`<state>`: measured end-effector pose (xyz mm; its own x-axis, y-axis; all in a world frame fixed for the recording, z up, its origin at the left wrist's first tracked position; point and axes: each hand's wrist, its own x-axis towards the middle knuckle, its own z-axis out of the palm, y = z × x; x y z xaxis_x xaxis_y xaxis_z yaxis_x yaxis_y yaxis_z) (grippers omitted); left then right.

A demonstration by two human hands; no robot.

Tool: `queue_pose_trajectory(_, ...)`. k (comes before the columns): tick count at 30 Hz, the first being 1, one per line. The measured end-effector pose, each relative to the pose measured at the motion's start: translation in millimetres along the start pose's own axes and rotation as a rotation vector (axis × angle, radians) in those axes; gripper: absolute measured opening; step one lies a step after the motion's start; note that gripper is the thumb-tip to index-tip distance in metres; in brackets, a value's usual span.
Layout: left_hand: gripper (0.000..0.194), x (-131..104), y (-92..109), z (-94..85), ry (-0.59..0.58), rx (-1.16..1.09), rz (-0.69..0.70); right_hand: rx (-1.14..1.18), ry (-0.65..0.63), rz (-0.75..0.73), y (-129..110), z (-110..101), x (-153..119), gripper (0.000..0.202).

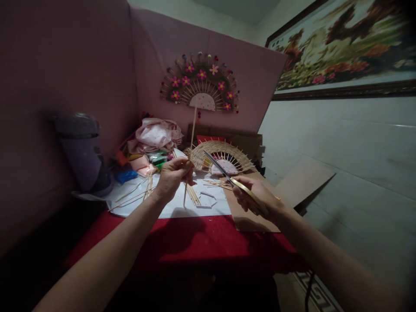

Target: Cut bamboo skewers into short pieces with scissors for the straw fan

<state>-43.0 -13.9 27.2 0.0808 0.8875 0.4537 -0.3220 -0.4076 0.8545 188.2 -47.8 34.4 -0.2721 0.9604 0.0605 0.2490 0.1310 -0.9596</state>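
My left hand [173, 178] pinches a thin wooden stick [194, 130] that stands nearly upright above the table. In my right hand [255, 195] is a pair of scissors [224, 171], its blades pointing up and left toward the stick but apart from it. The blades look closed or nearly so. Behind the hands leans a woven fan [224, 154] with sticks poking past its rim and a pale dotted half-round at its base. Loose sticks [193, 195] and a pale cut strip [208, 200] lie below on the white sheet [172, 212].
A finished-looking fan with pink flowers [201, 82] hangs on the pink panel. Dotted cloth [159, 134] and coloured packets [126, 175] are heaped at left, beside a purple bottle [82, 156]. Cardboard [256, 221] lies at right on the red tablecloth [195, 242].
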Motion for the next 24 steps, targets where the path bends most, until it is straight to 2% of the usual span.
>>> queue_pose_trajectory(4, 0.022, -4, 7, 0.9, -0.064, -0.024, -0.042, -0.108, -0.082, -0.078, -3, 2, -14, 0.037)
queue_pose_trajectory(8, 0.024, -6, 11, 1.9, -0.086, -0.047, -0.182, -0.218, -0.112, -0.107, -9, 9, -22, 0.041)
queue_pose_trajectory(17, 0.029, -10, 13, 4.9, -0.077, 0.141, -0.283, -0.252, -0.13, -0.141, -14, 24, -9, 0.064)
queue_pose_trajectory(24, 0.031, -10, 11, 6.8, -0.07, 0.181, -0.302, -0.187, -0.155, -0.155, -11, 30, -2, 0.058)
